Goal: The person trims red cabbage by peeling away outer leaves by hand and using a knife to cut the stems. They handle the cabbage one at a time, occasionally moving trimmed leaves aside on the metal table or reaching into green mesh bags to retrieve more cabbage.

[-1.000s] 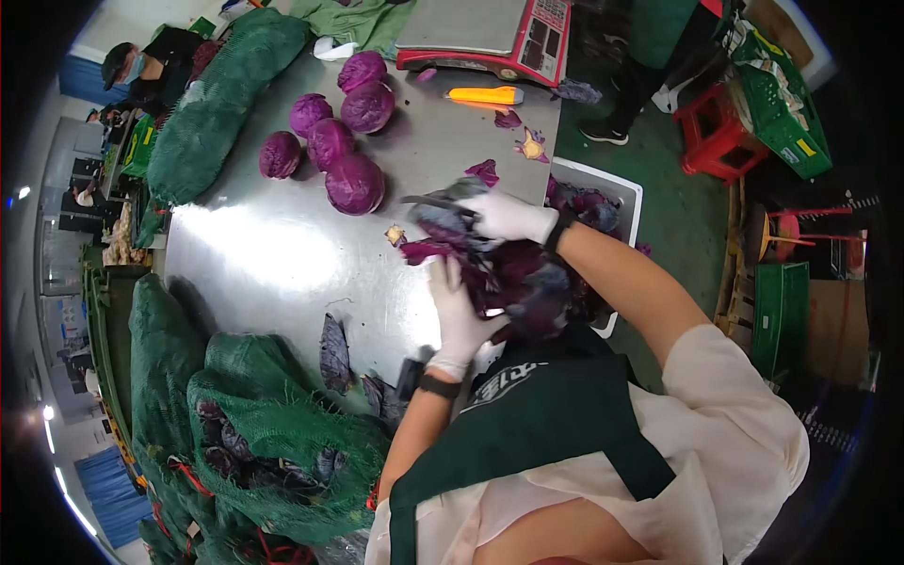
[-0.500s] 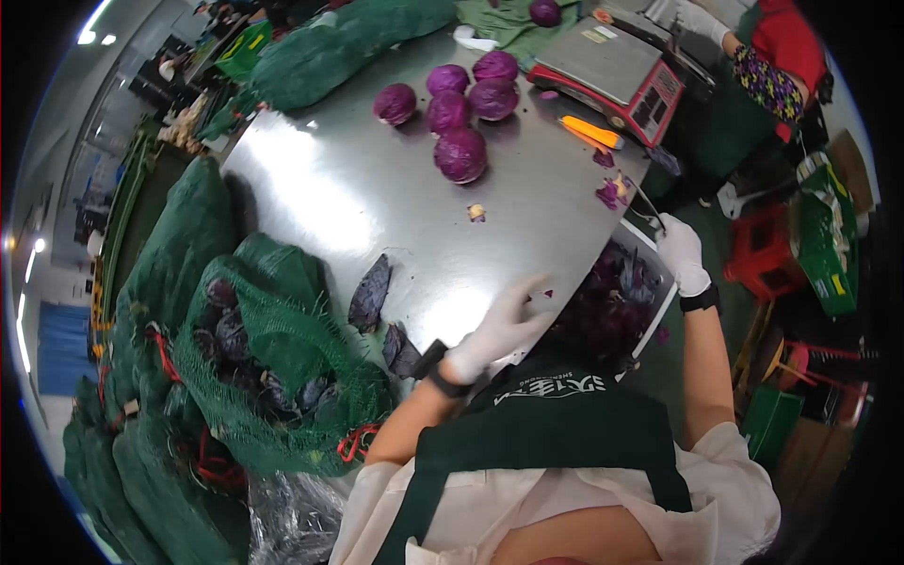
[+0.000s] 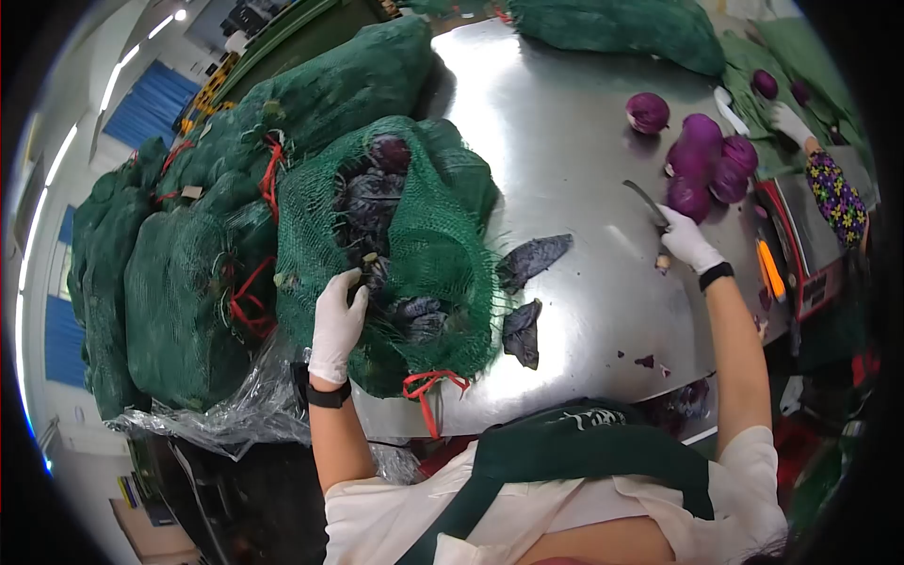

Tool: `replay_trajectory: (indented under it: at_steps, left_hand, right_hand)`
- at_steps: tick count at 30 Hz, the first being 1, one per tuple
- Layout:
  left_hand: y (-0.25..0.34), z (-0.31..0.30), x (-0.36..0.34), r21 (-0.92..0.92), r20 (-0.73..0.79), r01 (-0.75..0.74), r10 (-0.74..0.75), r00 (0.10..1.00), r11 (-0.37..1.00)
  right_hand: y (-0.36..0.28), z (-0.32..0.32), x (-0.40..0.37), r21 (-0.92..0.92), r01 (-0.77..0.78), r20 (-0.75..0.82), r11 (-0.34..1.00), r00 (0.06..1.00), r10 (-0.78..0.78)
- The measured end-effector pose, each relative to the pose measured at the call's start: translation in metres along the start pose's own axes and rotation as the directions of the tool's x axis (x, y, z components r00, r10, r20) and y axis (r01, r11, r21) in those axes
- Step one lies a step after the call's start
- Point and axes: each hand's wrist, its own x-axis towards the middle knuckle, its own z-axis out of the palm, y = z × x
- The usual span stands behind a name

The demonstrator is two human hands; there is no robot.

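Observation:
My left hand (image 3: 339, 315), in a white glove, reaches into the opening of a green mesh sack (image 3: 443, 273), its fingers apart beside the dark purple cabbages (image 3: 374, 202) inside. My right hand (image 3: 687, 240), also gloved, is closed around a small curved knife (image 3: 644, 200) over the metal table. Just beyond the knife lie several trimmed purple cabbages (image 3: 689, 196). Two dark loose leaves (image 3: 535, 261) rest between the sack and my right hand. A small pale scrap (image 3: 663, 264) is below my right hand.
Full green sacks (image 3: 188, 301) stand at the left, and another (image 3: 612, 33) lies across the table's back. At the right are an orange-handled tool (image 3: 770, 270) and a red scale (image 3: 800, 245). A co-worker's gloved hand (image 3: 789, 122) is at the upper right.
The view has turned left. My left hand has moved from the table's near edge to the open sack. My right hand has carried the knife from the bin's side to over the table near the cabbages.

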Motion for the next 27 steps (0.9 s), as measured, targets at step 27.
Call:
replay_trajectory:
  at_steps: [27]
  left_hand:
    - [-0.001, 0.090, 0.200, 0.039, -0.203, -0.213, 0.217, 0.955, 0.976]
  right_hand:
    - [-0.048, 0.003, -0.226, 0.298, -0.140, -0.353, 0.944, 0.903, 0.245]
